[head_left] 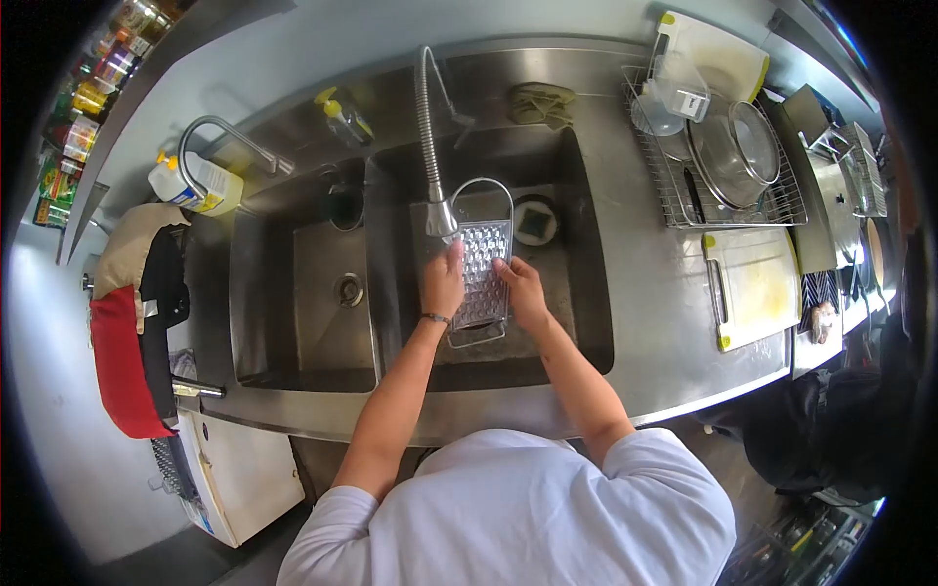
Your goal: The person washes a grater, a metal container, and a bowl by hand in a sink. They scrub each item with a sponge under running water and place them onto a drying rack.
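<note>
Over the right basin of the steel sink (596, 322), a metal box grater (481, 269) is held between both hands, its wire handle pointing up toward the wall. My left hand (444, 281) grips its left side, thumb along the edge, with a thin band at the wrist. On the right side, my right hand (524, 289) closes on the grater with its thumb on the perforated face. The spray faucet head (441, 220) hangs at the grater's upper left. A round item with a pale centre (534, 223) lies in the basin behind the grater.
A wire dish rack (684, 210) with strainers and plastic containers stands at the right, above a cutting board (760, 285). A spray bottle (344, 119) and folded gloves (540, 104) lie behind the sink. A curved faucet (220, 125) and a large jug (217, 188) stand at the left.
</note>
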The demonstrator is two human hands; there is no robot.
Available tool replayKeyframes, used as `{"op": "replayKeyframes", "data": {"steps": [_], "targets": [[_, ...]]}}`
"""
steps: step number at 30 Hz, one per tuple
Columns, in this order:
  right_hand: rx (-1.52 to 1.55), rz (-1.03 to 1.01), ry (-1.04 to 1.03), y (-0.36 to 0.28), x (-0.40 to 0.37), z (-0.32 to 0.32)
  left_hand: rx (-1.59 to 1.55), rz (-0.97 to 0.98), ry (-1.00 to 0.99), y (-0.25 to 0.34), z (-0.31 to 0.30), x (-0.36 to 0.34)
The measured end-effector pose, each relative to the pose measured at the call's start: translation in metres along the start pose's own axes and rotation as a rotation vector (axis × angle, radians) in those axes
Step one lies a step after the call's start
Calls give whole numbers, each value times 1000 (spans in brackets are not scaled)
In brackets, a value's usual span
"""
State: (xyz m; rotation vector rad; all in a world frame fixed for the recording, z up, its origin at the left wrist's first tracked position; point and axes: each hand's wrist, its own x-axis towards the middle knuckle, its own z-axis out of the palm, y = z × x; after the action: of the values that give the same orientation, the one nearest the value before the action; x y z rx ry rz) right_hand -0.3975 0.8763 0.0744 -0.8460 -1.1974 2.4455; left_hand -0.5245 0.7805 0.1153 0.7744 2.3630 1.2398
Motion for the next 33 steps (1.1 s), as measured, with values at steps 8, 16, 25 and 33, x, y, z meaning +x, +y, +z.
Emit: {"op": "replayKeyframes", "data": {"steps": [8, 16, 25, 33], "targets": [[-274, -126, -159, -1, -29, -1, -324, 135, 215, -4, 9, 12], [-908, -508, 317, 3, -66, -7, -761, -477, -141, -29, 5, -11], [-1149, -1216, 1055, -237, -89, -68, -260, -447, -423, -93, 5, -55], [-1243, -669, 1569, -303, -43, -179, -171, -272, -424, -133, 20, -62]]}}
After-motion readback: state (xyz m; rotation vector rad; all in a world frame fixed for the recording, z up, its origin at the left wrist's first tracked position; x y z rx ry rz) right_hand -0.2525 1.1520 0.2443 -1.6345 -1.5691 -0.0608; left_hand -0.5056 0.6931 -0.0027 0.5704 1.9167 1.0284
